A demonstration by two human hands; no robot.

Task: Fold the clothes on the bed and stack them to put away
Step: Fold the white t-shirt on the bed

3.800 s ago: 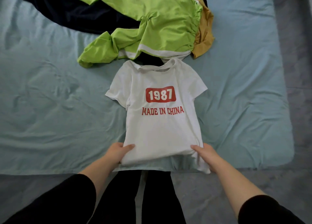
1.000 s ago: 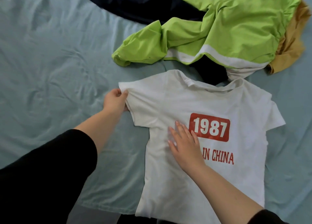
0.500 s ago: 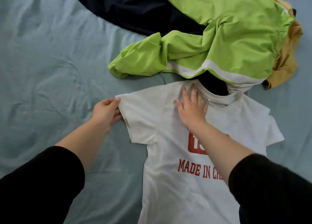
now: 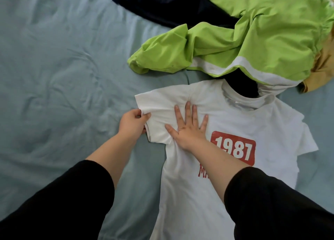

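At frame centre, left hand (image 4: 132,123) pinches the limp white T-shirt (image 4: 197,194) by its sleeve hem; right hand (image 4: 188,126) presses flat, fingers spread.

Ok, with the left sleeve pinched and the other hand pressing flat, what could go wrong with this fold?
The white short-sleeved T-shirt is puckered between the left hand, pinching its sleeve, and the flat right hand; folding now could trap creases. Its collar lies against a dark navy garment under the crumpled lime-green garment, which might drag along.
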